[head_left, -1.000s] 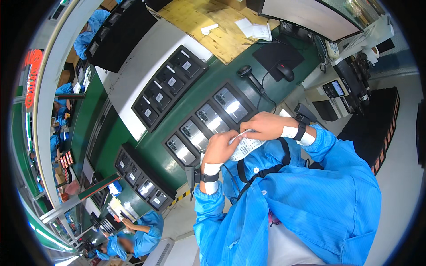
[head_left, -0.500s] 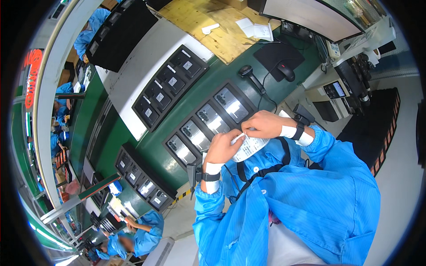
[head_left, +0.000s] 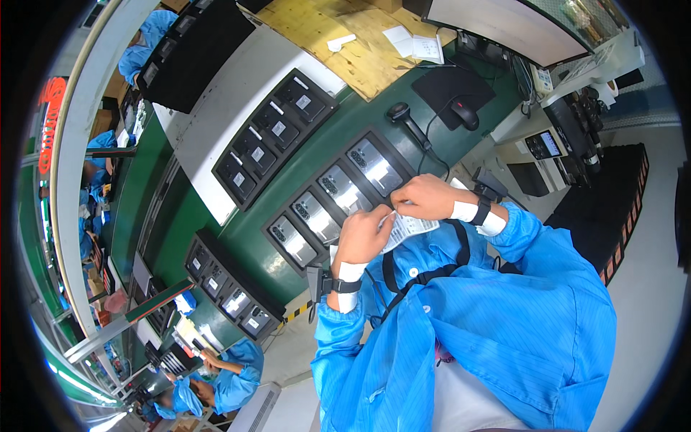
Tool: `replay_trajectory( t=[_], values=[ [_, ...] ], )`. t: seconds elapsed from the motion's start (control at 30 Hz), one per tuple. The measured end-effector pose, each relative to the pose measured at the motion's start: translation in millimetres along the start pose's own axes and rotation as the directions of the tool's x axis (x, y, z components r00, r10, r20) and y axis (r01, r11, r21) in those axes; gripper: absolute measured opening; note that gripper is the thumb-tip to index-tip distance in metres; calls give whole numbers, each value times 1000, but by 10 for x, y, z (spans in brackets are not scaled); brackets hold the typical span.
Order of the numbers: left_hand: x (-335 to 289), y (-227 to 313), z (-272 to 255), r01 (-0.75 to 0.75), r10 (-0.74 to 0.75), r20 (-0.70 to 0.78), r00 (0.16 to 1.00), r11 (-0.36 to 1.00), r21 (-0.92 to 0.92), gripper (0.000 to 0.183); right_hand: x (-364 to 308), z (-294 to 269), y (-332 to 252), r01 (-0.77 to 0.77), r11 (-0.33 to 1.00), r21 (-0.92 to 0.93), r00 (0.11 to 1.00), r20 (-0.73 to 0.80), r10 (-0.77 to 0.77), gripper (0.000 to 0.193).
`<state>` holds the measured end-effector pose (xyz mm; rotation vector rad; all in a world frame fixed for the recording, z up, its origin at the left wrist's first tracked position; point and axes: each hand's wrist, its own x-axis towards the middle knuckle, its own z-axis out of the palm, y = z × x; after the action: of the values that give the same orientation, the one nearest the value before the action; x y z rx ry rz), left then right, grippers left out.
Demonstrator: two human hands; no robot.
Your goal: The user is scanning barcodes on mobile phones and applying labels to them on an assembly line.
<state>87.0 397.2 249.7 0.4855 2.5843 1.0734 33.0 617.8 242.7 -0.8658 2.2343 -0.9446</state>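
A small flat silvery-white pouch with fine dark print (head_left: 409, 229) is pinched between both hands just right of the frame's middle, held up in front of the blue-smocked chest. The left hand (head_left: 365, 234) clasps its left edge with fingers curled over the corner; the right hand (head_left: 426, 196) grips the upper edge from above, thumb and fingers closed on it. Both hands are clenched on the pouch, and neither touches anything else.

As a judgement, the work looks like tearing or peeling the pouch open at its top edge. To do that well, the two pinches should sit close together on either side of the starting point, with the pull running along the seam rather than across the middle, so whatever is inside is not creased or dropped.

The pouch looks thin, glossy and slightly bowed; what it contains cannot be told.

Just beyond it, toward centre left, a black tray of four phones with shining backs (head_left: 338, 198) lies on the green conveyor bench (head_left: 237, 241). A black handheld scanner (head_left: 403, 119) stands further up, with a black mouse on a dark pad (head_left: 461, 108) to the upper right.
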Motion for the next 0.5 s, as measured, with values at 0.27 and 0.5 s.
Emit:
replay_trajectory(
  t=[0.27, 0.5],
  values=[
    [44, -102, 2, -79, 78, -97, 992, 997, -1, 16, -232, -79, 694, -204, 974, 97, 978, -27, 207, 31],
    [622, -590, 679, -207, 210, 77, 975, 977, -44, 17, -351, 113, 1362, -208, 790, 576, 818, -341, 464, 30]
  ],
)
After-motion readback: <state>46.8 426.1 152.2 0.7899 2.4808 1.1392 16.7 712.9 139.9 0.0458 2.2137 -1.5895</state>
